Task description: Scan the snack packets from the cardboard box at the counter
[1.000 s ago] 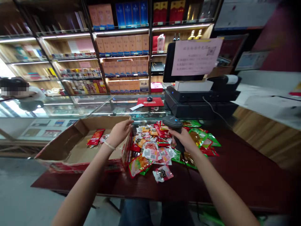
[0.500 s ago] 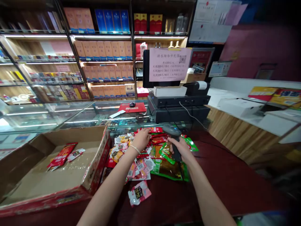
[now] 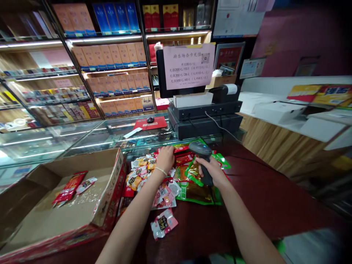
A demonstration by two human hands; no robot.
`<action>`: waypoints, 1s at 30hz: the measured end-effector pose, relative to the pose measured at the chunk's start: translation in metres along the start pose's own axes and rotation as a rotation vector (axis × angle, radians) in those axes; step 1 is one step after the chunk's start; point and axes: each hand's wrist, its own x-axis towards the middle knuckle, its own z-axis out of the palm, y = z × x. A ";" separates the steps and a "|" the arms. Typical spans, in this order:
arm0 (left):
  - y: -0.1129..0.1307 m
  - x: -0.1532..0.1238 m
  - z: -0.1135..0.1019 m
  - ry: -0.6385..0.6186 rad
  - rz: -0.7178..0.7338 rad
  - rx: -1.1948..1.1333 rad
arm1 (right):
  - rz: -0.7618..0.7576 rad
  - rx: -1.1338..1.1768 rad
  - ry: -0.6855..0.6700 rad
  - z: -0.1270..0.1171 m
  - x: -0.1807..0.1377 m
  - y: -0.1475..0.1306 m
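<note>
My right hand [image 3: 211, 172] is wrapped round the grip of a dark barcode scanner [image 3: 201, 151], held over a heap of snack packets [image 3: 165, 176] on the dark red table [image 3: 264, 198]. My left hand [image 3: 165, 158] lies on the red packets at the back of the heap, fingers curled down onto them; I cannot make out whether it grips one. A large green packet [image 3: 196, 192] lies under the scanner. One pink-and-white packet [image 3: 164, 223] lies apart at the front.
An open cardboard box [image 3: 107, 198] with a red packet [image 3: 68, 187] and a small white one stands at the left. A black till with a screen and pink notice [image 3: 205, 110] is behind the heap, beside a glass counter [image 3: 82, 135]. Shelves of boxed goods fill the back.
My left hand has gone from the edge of the box to the back of the snack heap. The view has swung right; the scanner stays in my right hand.
</note>
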 end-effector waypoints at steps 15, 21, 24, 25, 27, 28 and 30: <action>-0.038 -0.101 -0.002 0.188 -0.509 -1.545 | -0.017 -0.176 -0.129 0.030 -0.012 0.017; -0.043 -0.106 -0.006 0.232 -0.502 -1.615 | 0.048 -0.274 -0.171 0.041 -0.018 0.021; -0.044 -0.105 -0.005 0.336 -0.512 -1.642 | 0.075 -0.341 -0.216 0.043 -0.020 0.023; -0.044 -0.105 -0.004 0.357 -0.520 -1.645 | 0.080 -0.376 -0.240 0.044 -0.021 0.024; -0.044 -0.105 -0.002 0.378 -0.539 -1.634 | 0.087 -0.461 -0.286 0.046 -0.023 0.025; -0.044 -0.105 -0.001 0.384 -0.547 -1.629 | 0.092 -0.503 -0.303 0.048 -0.024 0.025; -0.044 -0.105 0.000 0.397 -0.552 -1.633 | 0.098 -0.565 -0.319 0.051 -0.025 0.026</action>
